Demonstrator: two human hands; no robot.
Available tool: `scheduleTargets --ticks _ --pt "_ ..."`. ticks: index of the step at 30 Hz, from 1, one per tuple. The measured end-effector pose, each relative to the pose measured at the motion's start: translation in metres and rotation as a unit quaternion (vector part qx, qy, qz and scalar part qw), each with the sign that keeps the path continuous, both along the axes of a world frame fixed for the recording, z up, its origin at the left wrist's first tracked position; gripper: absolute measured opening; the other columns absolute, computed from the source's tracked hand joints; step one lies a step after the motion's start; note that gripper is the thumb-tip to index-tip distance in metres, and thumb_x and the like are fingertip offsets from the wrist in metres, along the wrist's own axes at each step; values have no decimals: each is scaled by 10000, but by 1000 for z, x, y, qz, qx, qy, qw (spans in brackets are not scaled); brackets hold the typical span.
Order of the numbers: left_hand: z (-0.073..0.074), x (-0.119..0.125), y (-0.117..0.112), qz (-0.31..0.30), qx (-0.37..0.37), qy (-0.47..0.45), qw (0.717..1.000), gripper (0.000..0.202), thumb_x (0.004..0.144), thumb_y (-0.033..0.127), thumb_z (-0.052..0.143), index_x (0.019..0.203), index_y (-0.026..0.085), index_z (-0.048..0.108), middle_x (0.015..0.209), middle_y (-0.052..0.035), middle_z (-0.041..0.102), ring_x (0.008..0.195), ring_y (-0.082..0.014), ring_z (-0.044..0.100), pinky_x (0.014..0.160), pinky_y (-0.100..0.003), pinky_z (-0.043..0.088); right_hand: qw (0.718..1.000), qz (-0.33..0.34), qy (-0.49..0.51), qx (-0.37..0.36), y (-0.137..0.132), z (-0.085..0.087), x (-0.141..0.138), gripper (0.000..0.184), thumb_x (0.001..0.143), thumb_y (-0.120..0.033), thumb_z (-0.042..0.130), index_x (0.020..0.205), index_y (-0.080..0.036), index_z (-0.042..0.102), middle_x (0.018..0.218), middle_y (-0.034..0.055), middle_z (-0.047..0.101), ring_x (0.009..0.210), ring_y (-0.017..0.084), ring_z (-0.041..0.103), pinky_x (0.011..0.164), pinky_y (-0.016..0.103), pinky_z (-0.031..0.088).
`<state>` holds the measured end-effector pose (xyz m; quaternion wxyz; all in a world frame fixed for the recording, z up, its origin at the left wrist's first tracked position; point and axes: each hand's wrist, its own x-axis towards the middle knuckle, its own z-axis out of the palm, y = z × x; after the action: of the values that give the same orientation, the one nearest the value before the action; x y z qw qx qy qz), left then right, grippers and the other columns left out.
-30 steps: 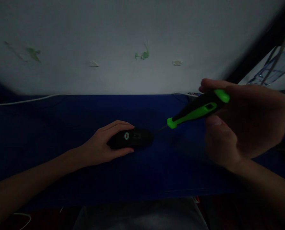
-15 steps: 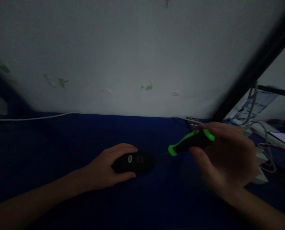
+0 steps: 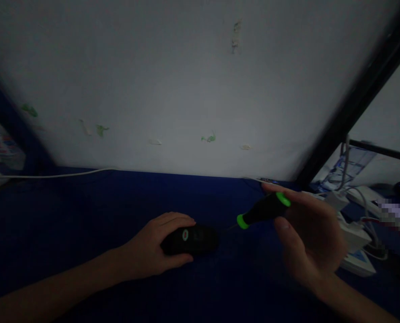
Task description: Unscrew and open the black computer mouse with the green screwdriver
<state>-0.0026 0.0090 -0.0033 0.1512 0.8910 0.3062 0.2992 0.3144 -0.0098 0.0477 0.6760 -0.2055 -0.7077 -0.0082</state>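
My left hand (image 3: 162, 242) is closed around the sides of a black computer mouse (image 3: 200, 240) lying on the blue tabletop, thumb on the near side and fingers on the far side. An oval sticker shows on the mouse's top. In my right hand (image 3: 314, 233) is a screwdriver (image 3: 262, 211) with a black and bright green handle, held between the thumb and the forefinger. The thin shaft points left and down to the right end of the mouse; its tip is too dark to make out.
Behind the table (image 3: 125, 197) rises a white wall (image 3: 173, 89) with scraps of tape. A white cable (image 3: 61, 175) runs along the back left edge. On the right stand white plugs and power adapters (image 3: 354, 235) with cords, by a dark frame post (image 3: 358, 98). A phone (image 3: 269, 181) lies behind my right hand.
The view has tilted up a little. My right thumb and fingers have shifted on the screwdriver handle, which looks turned. My left hand stays on the mouse.
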Motion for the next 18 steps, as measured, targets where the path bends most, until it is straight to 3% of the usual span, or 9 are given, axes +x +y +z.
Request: scheduleTargets --ticks 5,9,13,18 --pt "0 0 1 0 2 -3 1000 600 864 376 893 1390 281 621 1339 -88 746 1222 -288 735 1081 -468 610 999 -47 23 15 -1 2 -1 512 804 -75 827 1265 -264 710 1104 47 750 1045 236 727 865 424 638" --pt "-1 1 1 -1 0 -4 1000 591 859 382 892 1379 273 633 1322 -93 756 1213 -294 740 1077 -473 611 1000 -4 18 -13 -2 1 -1 434 917 -113 721 1327 -247 674 1209 86 756 1106 261 754 914 462 640" --pt "-2 -1 1 1 1 -8 1000 605 864 385 891 1396 274 623 1342 -99 746 1234 -295 730 1087 -481 605 999 -37 35 8 -1 1 -1 463 834 -116 827 1256 -271 719 1118 55 753 1067 243 726 907 438 628" --pt "-1 -1 0 2 -4 -11 1000 577 868 370 879 1382 275 633 1334 -93 751 1222 -289 737 1076 -470 614 999 -4 24 -23 -2 0 -1 491 903 -57 701 1362 -229 678 1263 99 764 1137 264 760 972 481 641"
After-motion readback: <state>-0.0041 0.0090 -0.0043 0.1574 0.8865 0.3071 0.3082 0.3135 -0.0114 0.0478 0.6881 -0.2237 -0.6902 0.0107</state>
